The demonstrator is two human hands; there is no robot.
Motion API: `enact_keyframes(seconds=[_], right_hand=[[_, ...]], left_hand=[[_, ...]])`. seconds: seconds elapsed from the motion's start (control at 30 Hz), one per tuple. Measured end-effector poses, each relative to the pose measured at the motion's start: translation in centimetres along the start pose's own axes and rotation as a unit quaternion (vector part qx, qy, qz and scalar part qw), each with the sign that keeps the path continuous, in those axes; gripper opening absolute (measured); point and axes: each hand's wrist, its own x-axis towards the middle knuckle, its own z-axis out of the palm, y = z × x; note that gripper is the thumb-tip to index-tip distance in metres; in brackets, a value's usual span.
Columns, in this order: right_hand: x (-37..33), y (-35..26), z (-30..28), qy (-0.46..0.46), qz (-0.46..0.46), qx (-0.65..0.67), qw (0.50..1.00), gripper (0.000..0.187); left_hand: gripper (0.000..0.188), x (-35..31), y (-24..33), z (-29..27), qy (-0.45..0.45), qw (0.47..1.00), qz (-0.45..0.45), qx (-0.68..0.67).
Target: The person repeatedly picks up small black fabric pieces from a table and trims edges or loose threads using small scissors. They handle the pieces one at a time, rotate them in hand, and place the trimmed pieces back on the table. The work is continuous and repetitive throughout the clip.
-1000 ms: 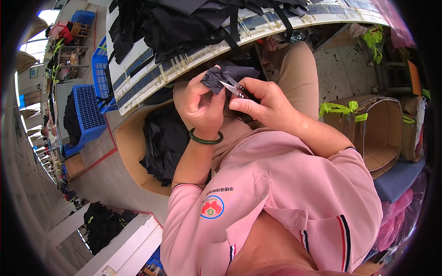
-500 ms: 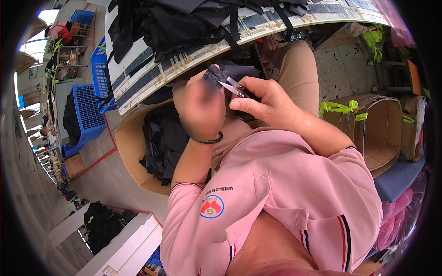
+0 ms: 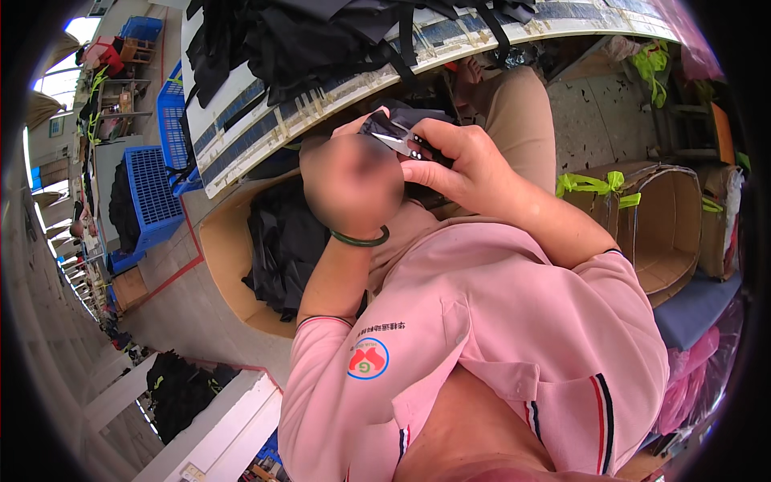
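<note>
My left hand (image 3: pixel 353 186) is raised over my lap, partly blurred, and grips a piece of black fabric (image 3: pixel 382 124) near its fingertips. In my right hand (image 3: pixel 467 165) is a pair of thread snips (image 3: pixel 413 148), thumb on one side and fingers on the other. The bright blades of the snips reach to the fabric's edge, close beside my left fingers. Whether thread lies between the blades cannot be made out. Below my left forearm, a cardboard box (image 3: pixel 222 237) holds a heap of black fabric (image 3: pixel 285 249).
A worn table (image 3: pixel 321 103) stands just ahead, with black fabric pieces and straps (image 3: pixel 321 44) piled on it and hanging over its edge. Blue plastic crates (image 3: pixel 152 197) are at the left. To the right is an open cardboard box (image 3: pixel 662 241) with a yellow-green tie (image 3: pixel 590 185).
My right hand has brought the snips a little to the left and up, so their blades now meet the black fabric. My left hand has turned slightly and still grips it.
</note>
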Motion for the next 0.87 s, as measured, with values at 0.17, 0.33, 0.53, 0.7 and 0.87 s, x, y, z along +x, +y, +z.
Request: enact_keyframes(seconds=[0.17, 0.33, 0.53, 0.7, 0.87], right_hand=[[0.3, -0.3, -0.7, -0.08, 0.099, 0.157, 0.979, 0.035], [0.5, -0.6, -1.5, -0.147, 0.191, 0.278, 0.93, 0.034], [0.6, -0.6, -1.8, -0.172, 0.213, 0.33, 0.903, 0.034], [0.2, 0.5, -0.5, -0.078, 0.084, 0.181, 0.977, 0.035], [-0.2, 0.4, -0.1, -0.001, -0.004, -0.058, 0.998, 0.027]], left_hand=[[0.016, 0.1, 0.1, 0.1, 0.002, 1.0, 0.01, 0.0], [0.017, 0.1, -0.2, 0.1, 0.0, 1.0, 0.009, -0.025], [0.016, -0.1, -0.3, 0.2, 0.001, 0.999, 0.001, -0.044], [0.015, -0.2, -0.5, 0.3, 0.007, 0.999, -0.006, -0.043], [0.015, -0.5, -0.2, 0.6, 0.019, 0.998, -0.028, -0.045]])
